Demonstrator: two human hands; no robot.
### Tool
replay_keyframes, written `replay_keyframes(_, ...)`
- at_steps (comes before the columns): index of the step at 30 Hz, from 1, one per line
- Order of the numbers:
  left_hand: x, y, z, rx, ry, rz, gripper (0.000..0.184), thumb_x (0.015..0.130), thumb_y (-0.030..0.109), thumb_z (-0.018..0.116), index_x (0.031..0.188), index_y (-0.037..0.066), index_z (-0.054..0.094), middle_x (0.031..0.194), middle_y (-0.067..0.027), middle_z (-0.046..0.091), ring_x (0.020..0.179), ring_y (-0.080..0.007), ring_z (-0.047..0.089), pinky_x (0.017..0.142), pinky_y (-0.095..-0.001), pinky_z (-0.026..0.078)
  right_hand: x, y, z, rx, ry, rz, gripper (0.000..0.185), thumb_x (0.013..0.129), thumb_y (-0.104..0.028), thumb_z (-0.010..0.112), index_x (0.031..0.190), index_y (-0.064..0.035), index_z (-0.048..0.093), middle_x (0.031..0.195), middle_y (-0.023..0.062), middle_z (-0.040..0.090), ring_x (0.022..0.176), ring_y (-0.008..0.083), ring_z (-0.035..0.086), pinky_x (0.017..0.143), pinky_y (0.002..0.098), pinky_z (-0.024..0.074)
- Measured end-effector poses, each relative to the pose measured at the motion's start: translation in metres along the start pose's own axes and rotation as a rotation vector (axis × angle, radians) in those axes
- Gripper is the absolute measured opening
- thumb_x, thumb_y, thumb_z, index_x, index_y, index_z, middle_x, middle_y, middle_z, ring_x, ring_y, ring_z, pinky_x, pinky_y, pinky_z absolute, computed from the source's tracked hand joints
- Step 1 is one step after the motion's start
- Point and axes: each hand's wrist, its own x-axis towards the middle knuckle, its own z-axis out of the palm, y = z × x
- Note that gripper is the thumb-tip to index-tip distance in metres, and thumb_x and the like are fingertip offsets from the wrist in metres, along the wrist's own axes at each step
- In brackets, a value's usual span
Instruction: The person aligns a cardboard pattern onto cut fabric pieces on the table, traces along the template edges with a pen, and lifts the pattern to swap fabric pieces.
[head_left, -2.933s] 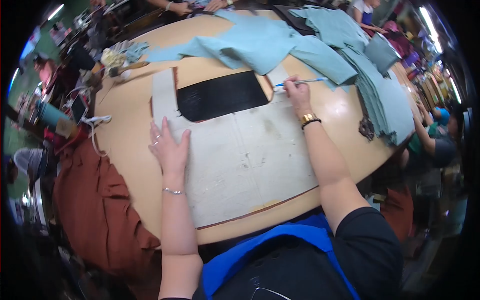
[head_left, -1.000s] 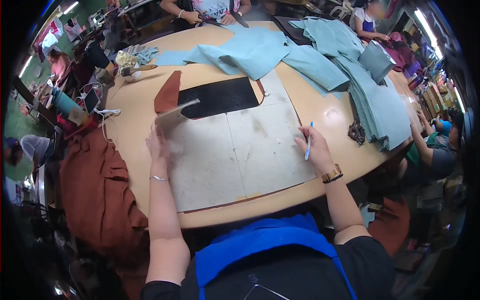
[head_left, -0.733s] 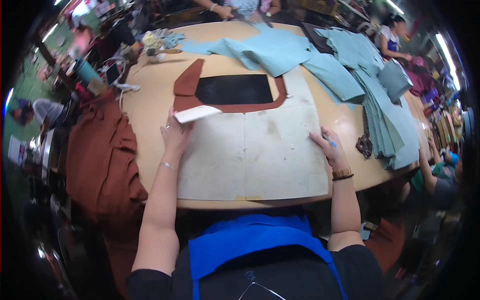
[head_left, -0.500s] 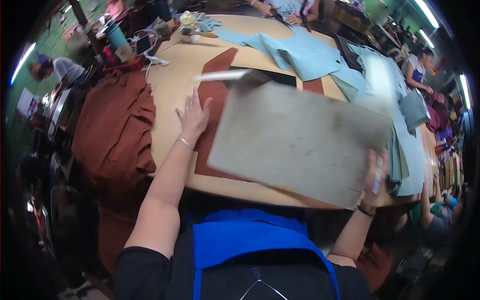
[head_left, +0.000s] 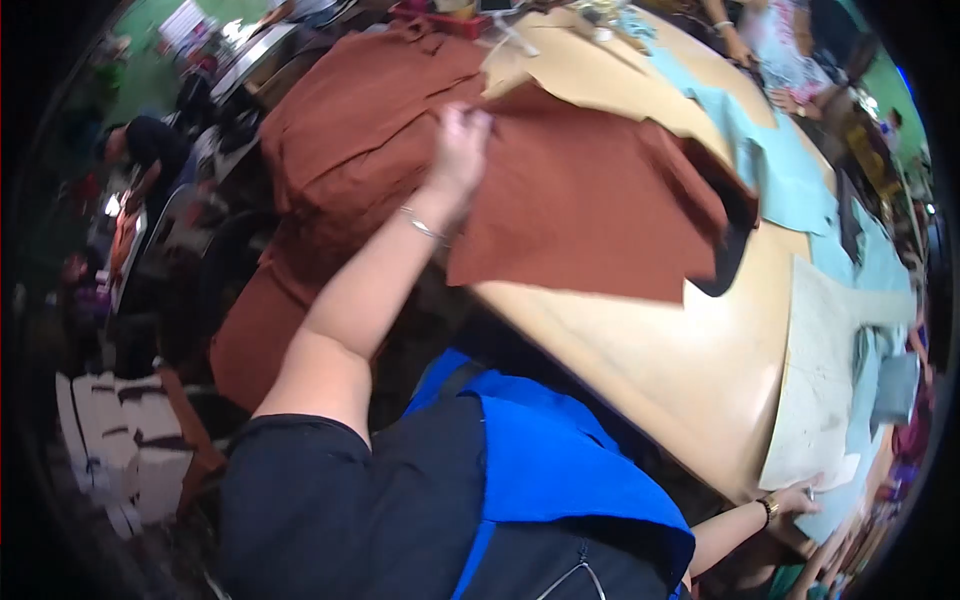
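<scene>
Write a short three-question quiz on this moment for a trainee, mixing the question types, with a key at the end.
1. True or false: bare tabletop shows between the brown sheet and the pale panel.

2. Multiple choice: what is the left hand at?
A) the light-blue cloth
B) the edge of the brown sheet
C) the pale panel

3. Short answer: which hand is at the end of the pale panel nearest the bottom of the picture?

Key:
1. True.
2. B.
3. The right hand.
</scene>
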Motion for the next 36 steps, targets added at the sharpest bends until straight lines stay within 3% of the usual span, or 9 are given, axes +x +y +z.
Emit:
replay_keyframes(2,0.017,0.024,-0.092,0.187,0.211,0.075,0.022,0.097,0.024,0.058,0.098,0.002,0.052,0.095,-0.0044,0.052,0.089,-0.0154,0.047,0.084,-0.0332,0.043,-0.015,-0.073,-0.019,0.108,-0.052,-0.082,0.086,0.083,-0.047,0.074,0.136,0.0111,0.039,0.135,0.0261,0.050,0.118,0.0407,0.053,0.103,0.0439,0.0429)
replay_keyframes(10,-0.089,0.009,-0.490,0.428,0.895,-0.169,0.051,0.099,0.032,0.054,0.135,-0.004,0.048,0.130,-0.0142,0.056,0.120,-0.0236,0.051,0.103,-0.0341,0.039,-0.107,-0.302,-0.047,0.627,-0.834,-0.213,0.040,0.092,0.000,0.058,0.131,0.0059,0.051,0.132,0.0152,0.056,0.124,0.0238,0.052,0.108,0.0353,0.0403)
replay_keyframes(14,-0.204,0.010,-0.544,0.562,0.982,-0.281,0.037,0.101,0.019,0.049,0.129,-0.003,0.053,0.123,-0.0119,0.060,0.107,-0.0195,0.058,0.092,-0.0323,0.046,-0.153,-0.338,-0.039,0.712,-1.029,-0.264,0.035,0.092,-0.004,0.063,0.126,0.0005,0.058,0.127,0.0128,0.061,0.124,0.0226,0.052,0.106,0.0357,0.0378)
replay_keyframes(17,-0.262,-0.010,-0.593,1.112,1.075,-0.655,0.053,0.095,0.031,0.059,0.135,-0.001,0.046,0.128,-0.0235,0.056,0.120,-0.0371,0.054,0.101,-0.0426,0.043,-0.168,-0.360,-0.049,0.651,-1.020,-0.387,0.035,0.090,-0.002,0.064,0.124,0.0002,0.060,0.125,0.0123,0.063,0.120,0.0226,0.055,0.105,0.0349,0.0393)
replay_keyframes(20,-0.217,0.001,-0.494,1.545,1.023,-0.835,0.060,0.091,0.040,0.062,0.139,0.009,0.044,0.144,-0.0263,0.037,0.134,-0.0460,0.034,0.110,-0.0539,0.030,-0.181,-0.352,-0.041,0.653,-1.066,-0.486,0.033,0.090,-0.003,0.065,0.123,-0.0027,0.061,0.125,0.0123,0.064,0.119,0.0240,0.058,0.109,0.0410,0.0344)
replay_keyframes(22,-0.166,-0.036,-0.487,1.451,0.573,-0.159,0.054,0.091,0.039,0.061,0.137,0.013,0.048,0.144,-0.0234,0.039,0.135,-0.0408,0.036,0.111,-0.0551,0.026,-0.186,-0.348,-0.040,0.595,-1.072,-0.522,0.030,0.091,-0.006,0.064,0.120,-0.0059,0.062,0.127,0.0120,0.064,0.121,0.0263,0.058,0.114,0.0494,0.0243)
replay_keyframes(28,-0.016,0.011,-0.239,1.489,-0.123,0.252,0.040,0.091,0.033,0.062,0.128,0.017,0.058,0.145,-0.0078,0.045,0.137,-0.0288,0.037,0.110,-0.0592,0.026,-0.183,-0.353,-0.046,0.582,-1.117,-0.521,0.027,0.090,-0.008,0.064,0.117,-0.0053,0.063,0.125,0.0143,0.064,0.119,0.0285,0.059,0.112,0.0470,0.0282)
replay_keyframes(33,0.032,0.009,-0.210,1.195,-0.078,0.238,0.021,0.095,0.029,0.057,0.101,0.009,0.063,0.097,-0.0158,0.068,0.086,-0.0398,0.065,0.072,-0.0458,0.052,-0.180,-0.356,-0.046,0.691,-1.065,-0.430,0.026,0.086,0.000,0.065,0.112,-0.0020,0.064,0.118,0.0161,0.066,0.109,0.0303,0.062,0.098,0.0378,0.0461)
replay_keyframes(36,0.037,0.041,-0.155,1.002,0.006,0.175,0.020,0.098,0.025,0.054,0.100,0.007,0.062,0.096,-0.0188,0.067,0.088,-0.0396,0.065,0.072,-0.0461,0.051,-0.183,-0.353,-0.041,0.709,-1.030,-0.392,0.029,0.083,0.004,0.066,0.111,-0.0028,0.064,0.116,0.0154,0.066,0.109,0.0290,0.062,0.096,0.0373,0.0488)
